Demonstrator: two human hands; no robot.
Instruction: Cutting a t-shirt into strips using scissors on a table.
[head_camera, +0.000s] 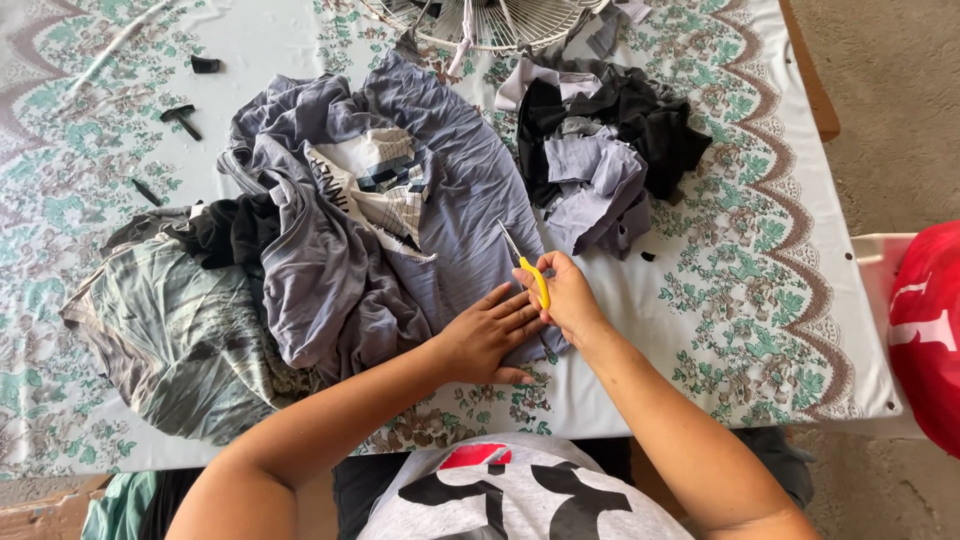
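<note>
You cut lavender cloth on a floral desk (720, 330).
Your right hand (565, 295) grips yellow-handled scissors (524, 262), blades pointing up-left away from you; your left hand (487, 335), fingers spread, presses the lavender garment (460, 200).

Floral-clothed table (120, 40), concrete floor (880, 110), daylight

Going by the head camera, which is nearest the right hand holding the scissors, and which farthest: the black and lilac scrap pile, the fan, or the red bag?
From the right hand:
1. Black and lilac scrap pile, just beyond it.
2. Fan, at the table's far edge.
3. Red bag, off the table, far right.
</note>
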